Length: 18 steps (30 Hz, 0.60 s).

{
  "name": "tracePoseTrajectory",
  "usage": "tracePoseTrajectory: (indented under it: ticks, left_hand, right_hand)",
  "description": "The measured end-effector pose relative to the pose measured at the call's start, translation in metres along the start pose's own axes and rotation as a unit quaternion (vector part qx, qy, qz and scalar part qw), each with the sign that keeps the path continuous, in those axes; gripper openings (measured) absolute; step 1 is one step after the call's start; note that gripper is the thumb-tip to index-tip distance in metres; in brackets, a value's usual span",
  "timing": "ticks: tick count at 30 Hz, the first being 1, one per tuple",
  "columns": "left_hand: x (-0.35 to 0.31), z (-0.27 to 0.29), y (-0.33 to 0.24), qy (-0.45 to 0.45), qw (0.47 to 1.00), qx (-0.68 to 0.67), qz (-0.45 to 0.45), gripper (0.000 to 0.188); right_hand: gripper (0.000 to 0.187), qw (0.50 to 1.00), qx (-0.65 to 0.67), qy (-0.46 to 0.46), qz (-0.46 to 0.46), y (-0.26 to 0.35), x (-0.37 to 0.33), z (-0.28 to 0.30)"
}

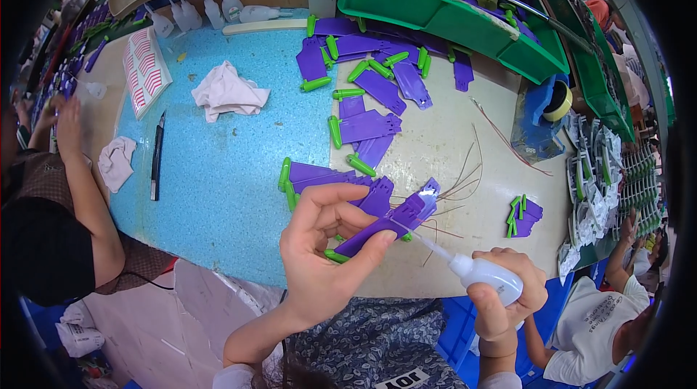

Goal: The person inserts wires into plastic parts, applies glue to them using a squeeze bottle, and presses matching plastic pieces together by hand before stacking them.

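Between the thumb and fingers of my left hand (330,247) is a flat purple plastic part (377,235) with a green end piece, held tilted over the near edge of the table. My right hand (514,284) grips a small white glue bottle (488,278) with a long thin nozzle. The nozzle points left, its tip at or close to the purple part's edge; I cannot tell if they touch. Just beyond my left hand lie more purple parts (312,175) with green ends, partly hidden by my fingers. Thin wires (465,175) are spread on the table behind the nozzle.
A green bin (435,15) full of purple parts stands at the back. On the blue mat (239,171) lie a crumpled cloth (229,90) and a black craft knife (157,156). Several white bottles (212,11) line the back left. A blue tape dispenser (539,116) stands right. Co-workers sit on both sides.
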<state>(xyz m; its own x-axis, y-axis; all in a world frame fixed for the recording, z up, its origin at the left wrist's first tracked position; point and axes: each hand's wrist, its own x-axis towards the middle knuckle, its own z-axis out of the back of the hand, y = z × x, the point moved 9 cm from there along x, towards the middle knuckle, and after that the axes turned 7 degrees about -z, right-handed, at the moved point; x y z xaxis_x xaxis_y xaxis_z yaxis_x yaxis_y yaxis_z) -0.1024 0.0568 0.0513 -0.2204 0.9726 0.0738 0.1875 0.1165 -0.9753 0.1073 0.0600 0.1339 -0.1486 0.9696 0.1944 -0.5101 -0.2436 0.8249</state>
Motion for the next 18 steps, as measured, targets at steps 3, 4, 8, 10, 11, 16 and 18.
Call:
tracePoseTrajectory:
  ticks: [3, 4, 8, 10, 11, 16, 18]
  left_hand:
    - [0.0, -0.002, 0.001, 0.011, 1.0, 0.008, 0.011, 0.05]
    - [0.0, -0.002, 0.001, 0.012, 1.0, 0.008, 0.012, 0.05]
    - [0.0, 0.0, 0.001, 0.01, 1.0, 0.006, 0.005, 0.046]
    - [0.0, 0.002, 0.004, 0.005, 1.0, 0.007, 0.019, 0.045]
    - [-0.001, 0.004, 0.008, -0.001, 0.999, 0.009, 0.034, 0.044]
    - [-0.036, 0.015, 0.038, 0.02, 0.994, 0.054, 0.095, 0.039]
    - [-0.055, 0.007, 0.047, 0.041, 0.99, 0.07, 0.116, 0.037]
  right_hand:
    - [0.035, 1.0, 0.006, -0.006, 0.01, 0.0, -0.001, 0.001]
    - [0.035, 1.0, 0.006, -0.005, 0.01, -0.001, 0.0, 0.001]
    - [0.036, 0.998, 0.053, -0.027, -0.01, -0.01, -0.001, 0.007]
    - [0.037, 0.994, 0.087, -0.052, -0.038, -0.027, -0.002, 0.019]
    - [0.036, 0.979, 0.155, -0.081, -0.108, -0.05, 0.0, 0.028]
    - [0.03, 0.964, 0.203, -0.079, -0.152, -0.115, 0.076, -0.001]
    - [0.033, 0.983, 0.13, -0.076, -0.107, -0.146, 0.108, -0.008]
